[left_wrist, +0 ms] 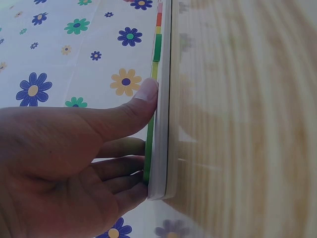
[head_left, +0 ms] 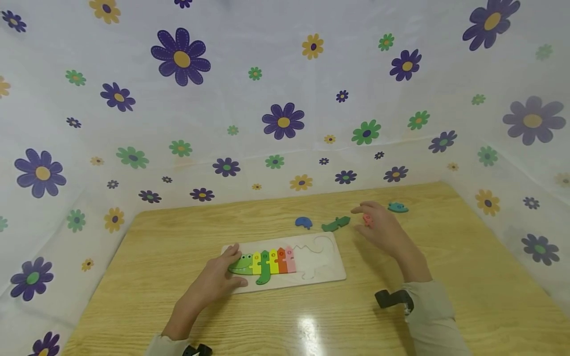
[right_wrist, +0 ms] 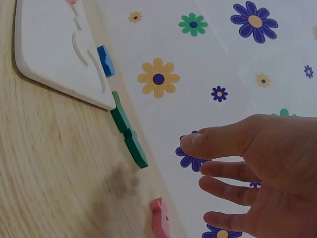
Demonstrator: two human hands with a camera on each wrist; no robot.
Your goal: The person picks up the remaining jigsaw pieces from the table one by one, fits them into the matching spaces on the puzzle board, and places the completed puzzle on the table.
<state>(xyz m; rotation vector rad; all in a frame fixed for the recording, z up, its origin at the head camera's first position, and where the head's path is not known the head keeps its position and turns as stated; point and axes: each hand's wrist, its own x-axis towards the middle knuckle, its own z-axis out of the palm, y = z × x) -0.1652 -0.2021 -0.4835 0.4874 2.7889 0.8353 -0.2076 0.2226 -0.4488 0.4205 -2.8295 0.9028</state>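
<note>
A crocodile puzzle board lies on the table. Its left part holds the green head and several coloured body pieces with numbers, ending in a pink one; an outlined space shows to their right. My left hand rests on the board's left end, thumb and fingertips touching the board in the left wrist view. Raised over the table right of the board, my right hand has its fingers apart and holds nothing. Below it lies a pinkish-red piece, also visible in the right wrist view.
Behind the board lie a blue piece and a long dark green piece. A teal piece is farther right, beyond my right hand. White flowered cloth hangs around the back and sides of the wooden table.
</note>
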